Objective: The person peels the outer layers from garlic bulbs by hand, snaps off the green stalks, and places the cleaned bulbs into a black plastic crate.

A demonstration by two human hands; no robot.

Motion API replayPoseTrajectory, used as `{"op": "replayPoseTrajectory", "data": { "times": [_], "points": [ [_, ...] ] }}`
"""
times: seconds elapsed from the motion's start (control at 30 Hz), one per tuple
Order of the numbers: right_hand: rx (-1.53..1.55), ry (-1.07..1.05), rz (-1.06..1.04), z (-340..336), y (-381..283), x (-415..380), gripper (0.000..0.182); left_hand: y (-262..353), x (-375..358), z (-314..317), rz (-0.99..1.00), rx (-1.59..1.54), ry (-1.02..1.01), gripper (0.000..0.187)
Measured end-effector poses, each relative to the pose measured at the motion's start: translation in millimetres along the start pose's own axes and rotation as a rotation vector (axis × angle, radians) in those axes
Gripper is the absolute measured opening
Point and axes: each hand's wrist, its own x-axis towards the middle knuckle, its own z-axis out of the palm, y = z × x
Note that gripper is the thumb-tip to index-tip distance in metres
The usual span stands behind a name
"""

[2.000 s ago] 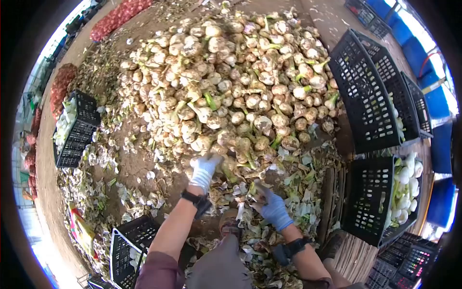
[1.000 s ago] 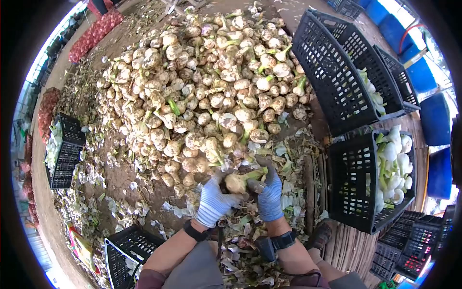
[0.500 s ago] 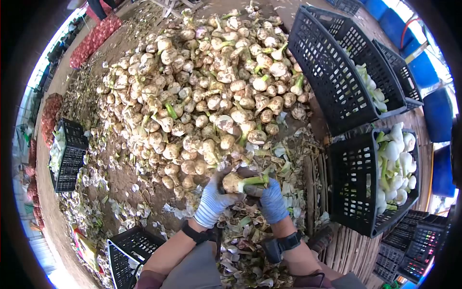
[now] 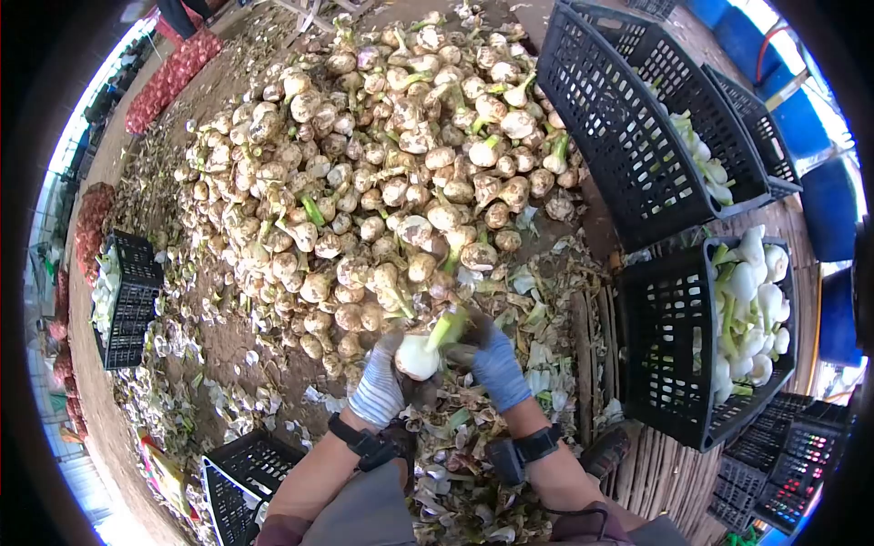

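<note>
Holding the bulb point(image 4: 416, 358) low in front of the body, the left hand point(image 4: 376, 387) is closed about its outer side, thumb and fingers against the skin. The right hand point(image 4: 498, 369) is at the opposite side, fingers curled close to the green stalk point(image 4: 446, 329); motion blur and dark glove tips prevent me from confirming whether they are clamped on it. The hands are near each other, the bulb between them, just short of the heap point(image 4: 350, 270) of soil-stained bulbs and above the loose skins point(image 4: 455, 428) on the ground.

Condition: the bulb shows a smooth, pale, glossy face, its stalk rising at a slant toward the right hand.

Handling assessment: judged moderate in weight for its bulk, firm and rigid through the body, with little give under ordinary pressure. The pale surface is likely moist and slippery; the gloves should improve grip. The outer layer appears liable to bruise or scuff under hard fingertips. The stalk is judged more pliable, apt to bend or tear if made to carry the full load.

Recommended hold: cup the widest part from the side and beneath, spreading contact over palm and fingers; steady the stalk lightly near its base, where it is stoutest.
</note>
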Motion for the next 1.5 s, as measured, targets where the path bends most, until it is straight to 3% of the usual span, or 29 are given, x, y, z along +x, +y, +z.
{"op": "replayPoseTrajectory", "data": {
  "times": [0.1,0.17,0.2,0.23,0.3,0.33,0.37,0.43,0.5,0.57,0.63,0.73,0.77,0.83,0.87,0.93,1.03,1.17,1.23,1.3,1.37,1.4,1.47,1.5],
  "points": [
    [0.054,0.137,0.094,-15.2,-2.5,-8.6,0.046,-4.2,4.3,-6.0,0.053,-0.092,-0.131,0.06],
    [0.03,0.068,0.131,-12.4,-12.5,-22.4,0.037,-16.5,7.8,-6.3,0.216,0.142,-0.001,0.053],
    [0.013,0.039,0.086,-4.4,-16.4,-25.2,0.032,-20.9,11.2,-5.5,0.285,0.398,0.042,0.061],
    [-0.005,0.007,0.04,-0.8,-18.8,-26.3,0.028,-23.7,12.5,-2.7,0.285,0.396,0.036,0.061],
    [-0.005,0.034,0.022,-8.5,-15.9,-24.1,0.025,-25.5,12.2,4.3,0.349,0.12,-0.097,0.054],
    [0.112,0.016,0.065,-12.3,-17.5,-24.6,0.024,-17.6,12.5,-1.9,0.201,-0.089,-0.125,0.04],
    [0.23,-0.002,0.11,-13.4,-17.7,-24.4,0.022,-14.1,11.8,-0.5,0.2,-0.09,-0.119,0.04],
    [0.154,-0.002,0.041,-10.4,-20.6,-27.3,0.021,-4.7,5.6,12.5,0.178,-0.03,-0.029,0.033],
    [0.155,0.003,0.153,-16.6,-16.5,-29.8,0.02,-1.2,5.1,15.6,0.17,0.045,0.075,0.03],
    [0.187,0.05,0.135,-19.0,-10.4,-27.0,0.018,6.2,3.9,16.0,0.385,0.229,0.157,0.035],
    [0.083,0.155,0.192,-25.3,-2.0,-20.5,0.012,16.9,-5.9,25.5,0.451,0.401,0.19,0.03],
    [0.186,0.201,0.055,-27.5,13.8,-13.3,0.012,15.8,-21.4,52.6,0.496,0.549,-0.152,0.03],
    [0.185,0.203,0.053,-26.4,12.3,-9.9,0.012,23.1,-33.5,56.8,0.583,1.065,-0.189,0.034],
    [0.367,0.397,0.207,-24.9,2.4,0.0,0.013,3.7,-19.2,36.1,0.736,1.29,-0.425,0.039],
    [0.277,0.344,0.171,-34.8,9.2,2.4,0.015,3.5,-13.4,27.4,0.741,1.285,-0.426,0.039],
    [0.345,0.4,0.221,-30.0,-9.8,-4.3,0.016,10.9,-6.5,8.5,0.286,1.574,-0.302,0.036],
    [0.437,0.446,0.319,-39.5,-9.8,-6.1,0.018,7.4,-0.6,-27.7,0.17,1.821,-0.18,0.036],
    [0.635,0.234,0.315,-43.7,-1.2,-7.5,0.025,4.4,-1.3,-18.6,0.106,1.813,-0.178,0.038],
    [0.699,0.169,0.321,-40.2,-11.0,-10.8,0.03,2.3,-3.8,-1.8,0.104,1.724,-0.238,0.037],
    [0.62,0.27,0.138,-32.9,-39.8,-24.0,0.032,-9.8,1.1,-3.7,0.075,1.774,-0.281,0.04],
    [0.962,0.094,-0.152,-54.8,-62.6,-36.4,0.031,-37.7,5.3,-21.9,0.188,1.787,-0.567,0.046],
    [0.965,0.086,-0.155,-52.4,-70.6,-35.8,0.031,-40.4,1.8,-18.7,0.192,1.792,-0.562,0.046],
    [0.648,0.082,-0.194,-48.3,-92.8,-29.5,0.036,-43.9,-2.5,-8.4,-0.252,1.769,-0.872,0.044],
    [0.488,0.082,-0.209,-46.2,-104.1,-24.6,0.039,-43.6,0.5,-7.8,-0.249,1.767,-0.874,0.044]
  ]
}}
